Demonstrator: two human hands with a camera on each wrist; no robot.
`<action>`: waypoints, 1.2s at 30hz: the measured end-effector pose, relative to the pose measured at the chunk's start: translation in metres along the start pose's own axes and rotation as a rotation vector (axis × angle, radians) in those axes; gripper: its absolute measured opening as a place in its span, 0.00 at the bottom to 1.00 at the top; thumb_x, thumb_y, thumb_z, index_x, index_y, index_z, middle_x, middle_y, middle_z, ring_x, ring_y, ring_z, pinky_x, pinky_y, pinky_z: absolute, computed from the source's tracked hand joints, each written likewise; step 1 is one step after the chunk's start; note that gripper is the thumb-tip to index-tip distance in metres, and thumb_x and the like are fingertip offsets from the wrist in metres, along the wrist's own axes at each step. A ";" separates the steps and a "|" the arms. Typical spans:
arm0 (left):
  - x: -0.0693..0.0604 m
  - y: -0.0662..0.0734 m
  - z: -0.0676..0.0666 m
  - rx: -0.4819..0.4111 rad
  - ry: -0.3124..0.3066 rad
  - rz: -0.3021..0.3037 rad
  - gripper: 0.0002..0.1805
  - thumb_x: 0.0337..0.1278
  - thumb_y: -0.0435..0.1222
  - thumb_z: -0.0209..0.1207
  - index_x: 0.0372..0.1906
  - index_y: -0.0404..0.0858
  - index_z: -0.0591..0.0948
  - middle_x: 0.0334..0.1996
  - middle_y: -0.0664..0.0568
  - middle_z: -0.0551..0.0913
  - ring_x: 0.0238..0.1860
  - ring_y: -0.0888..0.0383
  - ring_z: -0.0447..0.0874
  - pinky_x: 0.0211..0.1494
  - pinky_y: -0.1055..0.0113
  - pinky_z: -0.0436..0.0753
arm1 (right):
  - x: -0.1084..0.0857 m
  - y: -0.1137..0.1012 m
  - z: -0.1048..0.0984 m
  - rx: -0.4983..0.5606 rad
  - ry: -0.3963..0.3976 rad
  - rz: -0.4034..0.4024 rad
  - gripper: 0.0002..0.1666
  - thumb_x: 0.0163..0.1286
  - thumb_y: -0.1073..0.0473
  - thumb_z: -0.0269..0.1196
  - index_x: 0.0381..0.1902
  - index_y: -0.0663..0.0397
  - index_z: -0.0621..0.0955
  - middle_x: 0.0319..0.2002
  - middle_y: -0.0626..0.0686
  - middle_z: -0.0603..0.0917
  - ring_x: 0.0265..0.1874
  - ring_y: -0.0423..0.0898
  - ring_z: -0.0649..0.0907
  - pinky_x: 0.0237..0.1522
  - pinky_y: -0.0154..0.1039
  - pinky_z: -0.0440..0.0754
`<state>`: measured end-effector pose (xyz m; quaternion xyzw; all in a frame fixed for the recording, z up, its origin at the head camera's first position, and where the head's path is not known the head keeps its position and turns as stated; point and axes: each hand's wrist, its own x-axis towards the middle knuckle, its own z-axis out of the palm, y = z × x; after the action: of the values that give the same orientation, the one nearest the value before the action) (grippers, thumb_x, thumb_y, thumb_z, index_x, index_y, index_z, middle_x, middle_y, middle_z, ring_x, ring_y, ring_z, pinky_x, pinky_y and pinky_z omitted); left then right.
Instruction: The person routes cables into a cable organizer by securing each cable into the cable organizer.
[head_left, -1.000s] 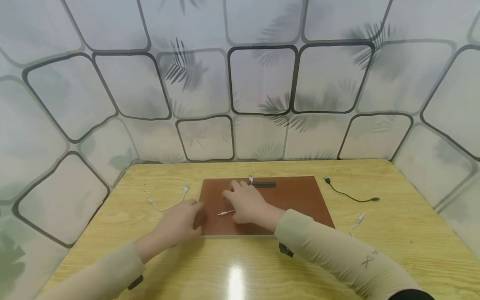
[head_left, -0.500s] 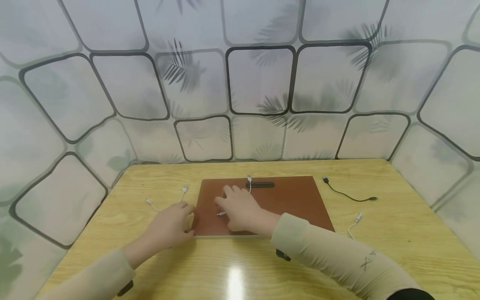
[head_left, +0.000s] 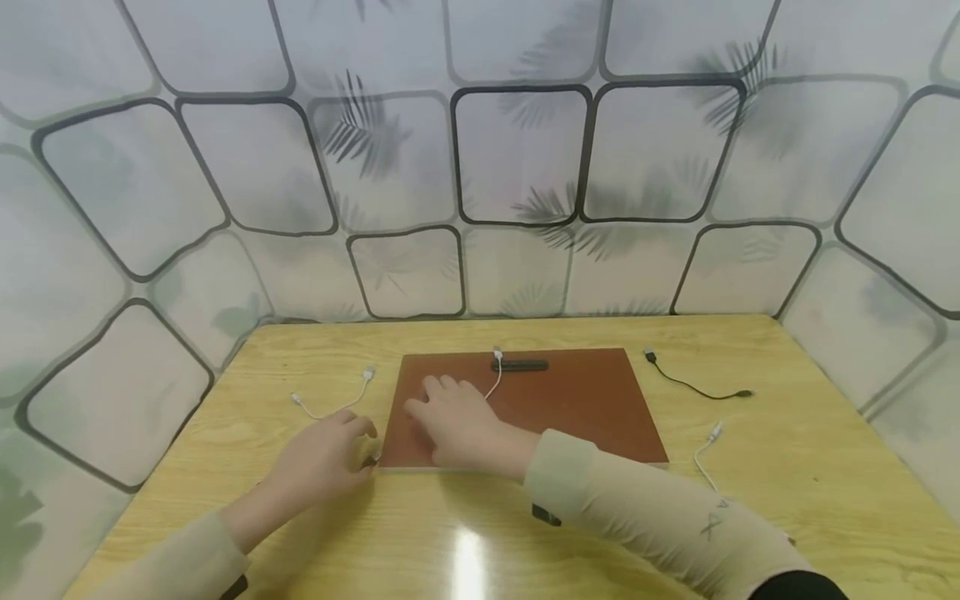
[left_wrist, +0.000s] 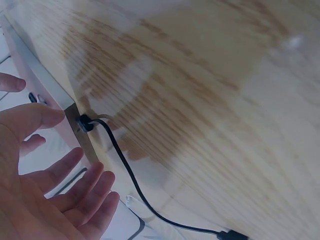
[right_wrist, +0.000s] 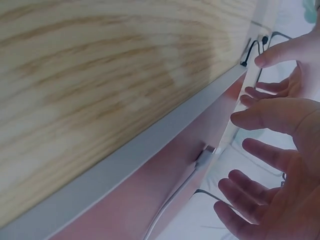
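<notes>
The spread right hand [head_left: 459, 423] is apparently hiding one end of a white USB cable [head_left: 500, 372] pointing forward lengthwise, the left hand [head_left: 318, 457] likewise spread.

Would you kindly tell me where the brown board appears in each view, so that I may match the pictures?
Head: the brown board lies just below the centre.
Left wrist: the board is at the left edge, partly hidden.
Right wrist: the board shows its pale edge slanting from lower left to upper right.
Shared landmark: the left hand, at lower left, lower left and upper right, respectively.
</notes>
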<state>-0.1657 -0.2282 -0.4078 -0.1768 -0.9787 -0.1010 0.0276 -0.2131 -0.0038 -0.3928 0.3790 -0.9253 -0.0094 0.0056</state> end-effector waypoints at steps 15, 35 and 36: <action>-0.013 -0.015 -0.002 0.017 -0.039 0.001 0.21 0.44 0.39 0.79 0.46 0.40 0.87 0.46 0.48 0.89 0.43 0.51 0.88 0.45 0.54 0.89 | 0.008 -0.022 0.007 0.010 0.011 -0.047 0.29 0.62 0.55 0.75 0.61 0.39 0.81 0.50 0.47 0.80 0.48 0.44 0.79 0.47 0.39 0.80; -0.030 -0.030 0.002 -0.015 -0.029 -0.040 0.19 0.37 0.44 0.81 0.34 0.48 0.82 0.32 0.60 0.80 0.31 0.64 0.75 0.32 0.66 0.77 | 0.018 -0.048 0.014 0.016 0.028 -0.146 0.20 0.66 0.56 0.69 0.56 0.37 0.82 0.43 0.44 0.77 0.42 0.40 0.74 0.39 0.31 0.72; -0.031 -0.030 0.001 -0.018 -0.032 -0.043 0.19 0.36 0.43 0.80 0.33 0.49 0.82 0.32 0.60 0.80 0.31 0.64 0.75 0.33 0.65 0.78 | 0.019 -0.048 0.015 0.016 0.027 -0.154 0.21 0.67 0.56 0.69 0.57 0.36 0.82 0.45 0.44 0.78 0.43 0.40 0.75 0.41 0.31 0.73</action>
<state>-0.1478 -0.2661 -0.4176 -0.1574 -0.9816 -0.1074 0.0083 -0.1930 -0.0508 -0.4087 0.4490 -0.8934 0.0029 0.0143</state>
